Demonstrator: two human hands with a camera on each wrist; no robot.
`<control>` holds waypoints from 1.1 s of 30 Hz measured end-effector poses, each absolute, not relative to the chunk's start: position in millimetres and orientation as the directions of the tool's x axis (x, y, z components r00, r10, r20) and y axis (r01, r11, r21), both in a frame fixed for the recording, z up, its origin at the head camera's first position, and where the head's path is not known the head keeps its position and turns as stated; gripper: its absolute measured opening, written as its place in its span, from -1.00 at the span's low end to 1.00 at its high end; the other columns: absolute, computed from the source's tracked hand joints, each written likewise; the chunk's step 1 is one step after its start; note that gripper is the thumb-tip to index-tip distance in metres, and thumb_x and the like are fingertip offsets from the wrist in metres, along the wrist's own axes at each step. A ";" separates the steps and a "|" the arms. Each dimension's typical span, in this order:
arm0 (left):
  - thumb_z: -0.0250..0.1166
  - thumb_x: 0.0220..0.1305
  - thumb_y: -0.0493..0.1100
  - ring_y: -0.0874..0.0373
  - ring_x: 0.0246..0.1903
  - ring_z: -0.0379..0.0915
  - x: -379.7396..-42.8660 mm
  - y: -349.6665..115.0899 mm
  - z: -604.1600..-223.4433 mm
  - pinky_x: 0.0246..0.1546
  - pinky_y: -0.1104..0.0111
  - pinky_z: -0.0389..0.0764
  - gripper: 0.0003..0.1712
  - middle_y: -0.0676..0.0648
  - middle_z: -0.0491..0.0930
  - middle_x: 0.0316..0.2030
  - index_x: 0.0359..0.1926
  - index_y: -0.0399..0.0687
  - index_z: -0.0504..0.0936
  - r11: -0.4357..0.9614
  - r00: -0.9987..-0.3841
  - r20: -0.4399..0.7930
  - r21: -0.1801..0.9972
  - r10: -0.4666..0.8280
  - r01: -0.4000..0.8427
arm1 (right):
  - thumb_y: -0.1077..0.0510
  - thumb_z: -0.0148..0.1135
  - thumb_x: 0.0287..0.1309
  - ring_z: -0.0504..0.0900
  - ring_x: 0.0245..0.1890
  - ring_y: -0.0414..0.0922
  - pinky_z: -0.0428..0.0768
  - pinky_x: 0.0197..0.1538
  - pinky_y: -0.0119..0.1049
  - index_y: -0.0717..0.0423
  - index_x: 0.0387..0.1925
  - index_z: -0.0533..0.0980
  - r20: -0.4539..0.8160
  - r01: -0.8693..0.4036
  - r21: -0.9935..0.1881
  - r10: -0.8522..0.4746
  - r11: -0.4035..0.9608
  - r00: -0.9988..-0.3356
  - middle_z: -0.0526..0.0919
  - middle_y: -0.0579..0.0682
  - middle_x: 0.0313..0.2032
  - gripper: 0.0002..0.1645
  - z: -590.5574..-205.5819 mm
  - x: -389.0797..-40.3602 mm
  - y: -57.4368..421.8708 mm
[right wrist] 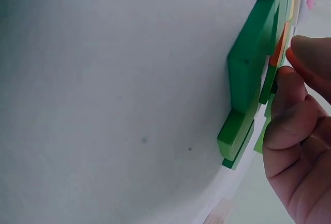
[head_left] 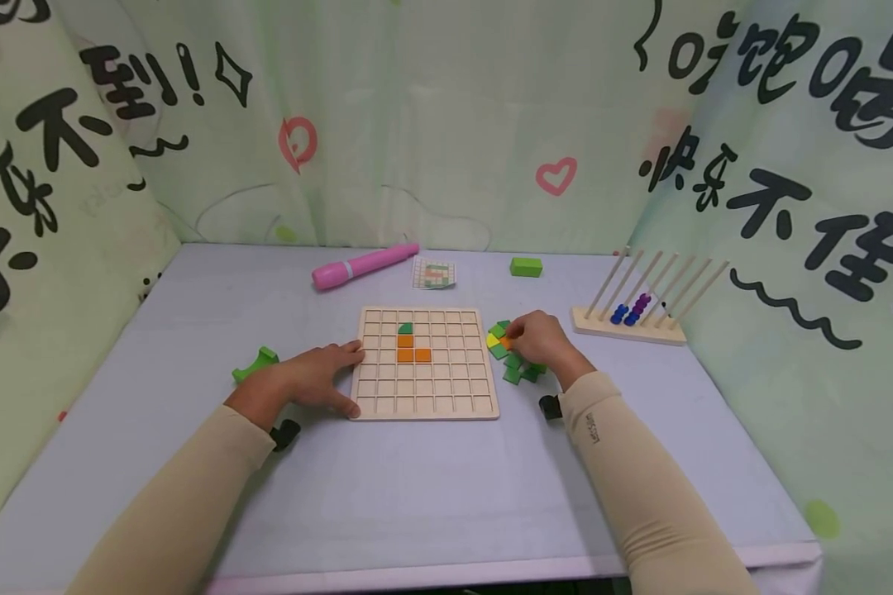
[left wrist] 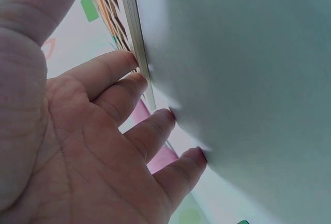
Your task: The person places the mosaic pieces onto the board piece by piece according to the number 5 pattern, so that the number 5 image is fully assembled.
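Here, the right hand [head_left: 542,337] pinches an orange tile [head_left: 506,342], just beside the board [head_left: 454,387]; green tiles [head_left: 512,376] crowd around it. The left hand [head_left: 305,376], its fingers spread, touches the board's edge. Outward, we notice a green arch [head_left: 256,364], a pink tube [head_left: 365,266] and a peg rack [head_left: 636,332]. Fingers hide most of the orange tile from us.

3 orange tiles [head_left: 405,355] on gridded wooden board [head_left: 454,388]

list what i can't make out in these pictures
- Fine details on card: too small, head view.
- Tiles, exact count: right hand blocks part, head view.
- Thumb tip of left hand: cut off by top edge, left wrist view.
- Grid board squares: too slanted, left wrist view.
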State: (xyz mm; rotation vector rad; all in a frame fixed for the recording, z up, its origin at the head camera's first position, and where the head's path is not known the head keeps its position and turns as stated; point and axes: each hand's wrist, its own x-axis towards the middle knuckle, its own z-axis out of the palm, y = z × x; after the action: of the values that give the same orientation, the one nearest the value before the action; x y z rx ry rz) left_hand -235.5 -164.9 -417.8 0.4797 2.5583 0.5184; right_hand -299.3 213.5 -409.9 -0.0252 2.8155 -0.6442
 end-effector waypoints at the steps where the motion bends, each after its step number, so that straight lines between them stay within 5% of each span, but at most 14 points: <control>1: 0.59 0.11 0.18 -0.21 0.63 -0.15 -235.5 -164.7 -418.0 0.57 -0.11 0.10 0.23 -0.08 -0.08 0.68 0.64 -0.02 0.12 0.866 -0.822 -0.386 0.441 0.419 0.234 | 0.27 0.16 0.39 0.54 0.08 0.08 0.62 -0.02 -0.21 0.19 0.21 0.63 -0.247 0.038 -0.419 -0.074 0.907 -0.966 0.64 0.20 0.22 -0.59 -410.1 -299.8 213.7; 14: 0.59 0.11 0.18 -0.21 0.63 -0.16 -234.5 -162.5 -412.6 0.57 -0.11 0.11 0.23 -0.09 -0.09 0.68 0.65 -0.02 0.11 0.871 -0.826 -0.388 0.437 0.409 0.226 | 0.23 0.22 0.38 0.53 -0.02 0.08 0.56 -0.20 -0.30 0.10 0.24 0.62 -0.277 0.038 -0.331 -0.058 0.943 -0.959 0.58 0.22 0.27 -0.57 -409.2 -302.7 212.6; 25: 0.59 0.11 0.18 -0.21 0.64 -0.16 -235.4 -163.9 -414.3 0.58 -0.10 0.09 0.23 -0.10 -0.09 0.68 0.64 -0.03 0.11 0.869 -0.821 -0.393 0.439 0.414 0.229 | 0.19 0.37 0.33 0.54 -0.08 0.05 0.58 -0.12 -0.26 0.21 -0.05 0.58 -0.231 0.013 -0.359 -0.075 0.933 -0.970 0.64 0.18 -0.01 -0.76 -410.0 -301.0 212.7; 33: 0.59 0.11 0.18 -0.21 0.63 -0.15 -235.4 -164.5 -414.9 0.57 -0.11 0.09 0.23 -0.09 -0.09 0.68 0.64 -0.03 0.12 0.870 -0.820 -0.393 0.436 0.415 0.231 | 0.19 0.33 0.35 0.58 -0.21 -0.01 0.57 -0.23 -0.33 0.20 -0.07 0.55 -0.262 0.029 -0.431 -0.095 0.902 -0.961 0.63 0.17 -0.05 -0.79 -408.8 -298.9 214.7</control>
State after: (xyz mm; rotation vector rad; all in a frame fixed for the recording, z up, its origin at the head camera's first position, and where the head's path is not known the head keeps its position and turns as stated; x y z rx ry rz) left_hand -235.4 -164.5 -414.9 0.4710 2.5535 0.5126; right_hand -298.9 214.7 -408.8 -0.0493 2.7892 -0.6387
